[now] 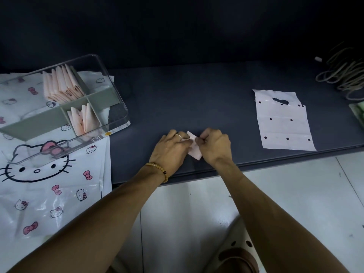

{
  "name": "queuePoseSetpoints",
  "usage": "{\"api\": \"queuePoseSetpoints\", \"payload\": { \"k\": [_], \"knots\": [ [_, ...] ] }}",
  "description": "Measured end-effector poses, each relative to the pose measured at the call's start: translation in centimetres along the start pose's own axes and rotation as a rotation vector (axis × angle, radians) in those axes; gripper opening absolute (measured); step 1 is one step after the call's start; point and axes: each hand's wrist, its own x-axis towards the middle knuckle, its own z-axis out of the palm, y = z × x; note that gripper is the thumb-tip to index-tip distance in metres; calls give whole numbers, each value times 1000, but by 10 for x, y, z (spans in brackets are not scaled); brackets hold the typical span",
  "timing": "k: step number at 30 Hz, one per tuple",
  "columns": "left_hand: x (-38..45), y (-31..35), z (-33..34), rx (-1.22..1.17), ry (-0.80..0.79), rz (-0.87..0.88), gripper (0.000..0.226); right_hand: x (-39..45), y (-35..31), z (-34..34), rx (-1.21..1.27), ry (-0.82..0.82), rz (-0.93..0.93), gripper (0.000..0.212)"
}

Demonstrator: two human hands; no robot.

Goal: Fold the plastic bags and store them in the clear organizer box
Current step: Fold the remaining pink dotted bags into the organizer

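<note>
A small folded pink plastic bag (195, 152) lies on the dark table near its front edge, mostly covered by both hands. My left hand (171, 148) lies over its left side with the fingers on it. My right hand (214, 146) pinches its right edge with thumb and fingertips. The clear organizer box (118, 95) with grey dividers stands at the left; several folded pink bags stand in two of its compartments (63, 85). A flat white bag with black dots (283, 123) lies unfolded to the right.
Large white cat-print bags (49, 184) lie under and in front of the box at the left. A coil of pale cord (342, 73) and a green object (359, 113) sit at the far right. The table's front edge (275, 161) runs above a white tiled floor.
</note>
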Motion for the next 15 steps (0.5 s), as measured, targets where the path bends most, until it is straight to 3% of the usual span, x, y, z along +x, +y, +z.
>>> {"api": "queuePoseSetpoints", "payload": {
  "k": [3,6,9,13,15],
  "knots": [
    [0,4,-1,-9,20,-9,27,-9,10,-2,-7,194,-129,19],
    [0,6,-3,6,7,-30,28,-32,29,-1,-191,336,-306,22],
    [-1,6,-3,28,-15,-24,30,-47,48,8,-304,262,-418,32],
    [0,6,-7,24,-20,-16,26,-47,43,16,-197,186,-337,47],
    [0,6,-9,15,-7,-8,25,-43,44,20,-258,149,-352,45]
  ]
}}
